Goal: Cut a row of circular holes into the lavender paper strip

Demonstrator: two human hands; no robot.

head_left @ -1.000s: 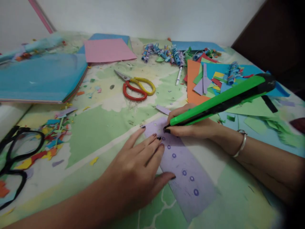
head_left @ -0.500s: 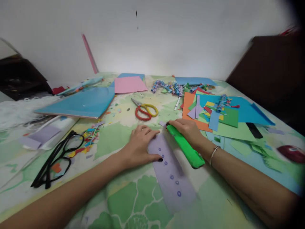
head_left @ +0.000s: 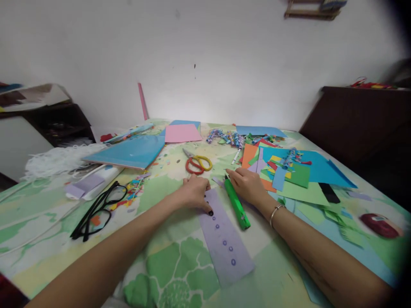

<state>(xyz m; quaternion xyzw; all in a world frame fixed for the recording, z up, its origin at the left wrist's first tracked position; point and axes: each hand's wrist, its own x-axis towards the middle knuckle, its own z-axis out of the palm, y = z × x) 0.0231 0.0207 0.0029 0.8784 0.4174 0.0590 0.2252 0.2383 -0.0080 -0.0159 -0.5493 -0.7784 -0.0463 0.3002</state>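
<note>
Left hand [head_left: 195, 193] half-spread on purple paper [head_left: 226, 250]; right hand [head_left: 248, 184] pinching green cutter [head_left: 236, 203]; scissors [head_left: 194, 167] at left hand's 12 o'clock.

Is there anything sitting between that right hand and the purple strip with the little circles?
Yes: the green tool is between the right hand and the purple strip, beside the strip's right edge. Nothing visible stands between the left hand and the strip; its thumb lies over the paper.

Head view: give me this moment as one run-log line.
left hand: on purple strip, far end | right hand: holding green tool beside strip | strip: ring marks showing | scissors: beyond both hands
</note>
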